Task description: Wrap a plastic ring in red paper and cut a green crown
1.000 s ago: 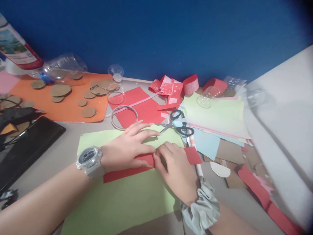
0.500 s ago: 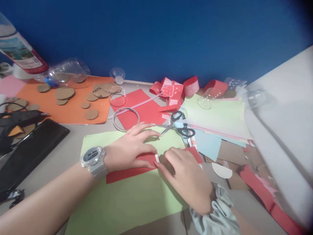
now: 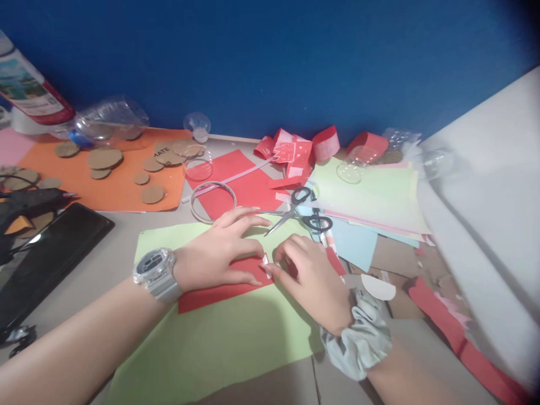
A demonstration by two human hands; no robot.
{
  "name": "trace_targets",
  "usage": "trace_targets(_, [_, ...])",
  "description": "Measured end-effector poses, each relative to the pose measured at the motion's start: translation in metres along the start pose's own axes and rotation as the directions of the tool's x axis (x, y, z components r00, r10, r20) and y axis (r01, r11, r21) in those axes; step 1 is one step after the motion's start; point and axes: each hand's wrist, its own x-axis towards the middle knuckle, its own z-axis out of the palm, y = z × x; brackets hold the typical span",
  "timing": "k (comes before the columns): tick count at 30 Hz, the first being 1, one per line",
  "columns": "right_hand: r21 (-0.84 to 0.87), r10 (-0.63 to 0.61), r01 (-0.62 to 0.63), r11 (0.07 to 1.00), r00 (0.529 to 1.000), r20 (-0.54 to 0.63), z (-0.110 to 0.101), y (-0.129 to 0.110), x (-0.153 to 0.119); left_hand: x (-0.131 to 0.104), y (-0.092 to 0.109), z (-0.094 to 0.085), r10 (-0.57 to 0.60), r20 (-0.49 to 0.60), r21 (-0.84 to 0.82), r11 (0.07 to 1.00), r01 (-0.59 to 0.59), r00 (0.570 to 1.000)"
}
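Observation:
A long red paper strip (image 3: 211, 295) lies across a light green sheet (image 3: 219, 343). My left hand (image 3: 221, 247) rests on the strip from the left, fingers stretched and apart, holding it down. On the strip, just beyond my left fingertips, is a small white piece (image 3: 267, 267), perhaps tape. My right hand (image 3: 314, 275) has its thumb and curled forefinger closed at that white piece; the other fingers are folded. Beyond the hands lie open scissors (image 3: 290, 214) with black handles, their blades pointing toward my left hand.
Behind are a red sheet (image 3: 244, 191), a ring-shaped roll (image 3: 192, 205) and red paper loops (image 3: 325, 143). Cardboard discs (image 3: 104, 158) lie on an orange sheet (image 3: 169, 194) at left, near a black phone (image 3: 54, 259). Paper sheets (image 3: 371, 194) are stacked right, before a blue wall (image 3: 261, 62).
My right hand has shifted slightly left and up, its thumb now at the white piece. My left hand stays on the red strip. The whole view has shifted a little.

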Motion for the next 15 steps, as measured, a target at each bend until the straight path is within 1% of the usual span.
trace_targets(3, [-0.043, 0.0, 0.0, 0.999, 1.0, 0.001, 0.002, 0.002, 0.001, 0.001, 0.001, 0.0, -0.003, 0.015, 0.016, 1.0, 0.003, 1.0])
trace_targets(6, [-0.076, -0.007, 0.009, 0.997, 1.0, 0.029, 0.002, 0.007, 0.0, 0.001, 0.001, 0.0, -0.005, 0.023, 0.031, 1.0, 0.004, 1.0])
trace_targets(10, [-0.072, -0.007, 0.011, 0.997, 0.998, 0.057, -0.003, 0.013, -0.003, 0.001, 0.0, 0.0, -0.005, 0.025, 0.015, 1.0, 0.005, 1.0])
trace_targets(12, [0.002, -0.04, 0.04, 0.999, 0.997, 0.063, -0.008, 0.01, -0.005, 0.0, -0.001, 0.0, -0.027, 0.015, 0.002, 1.0, 0.026, 1.0])
trace_targets(14, [0.172, -0.142, 0.123, 0.977, 0.985, 0.099, -0.016, 0.002, -0.01, 0.0, -0.001, 0.0, -0.046, -0.016, -0.012, 0.999, 0.046, 0.999])
trace_targets(15, [0.273, -0.2, 0.164, 0.948, 0.973, 0.111, -0.022, -0.003, -0.015, 0.0, 0.0, 0.0, -0.054, -0.033, -0.021, 0.998, 0.053, 0.998])
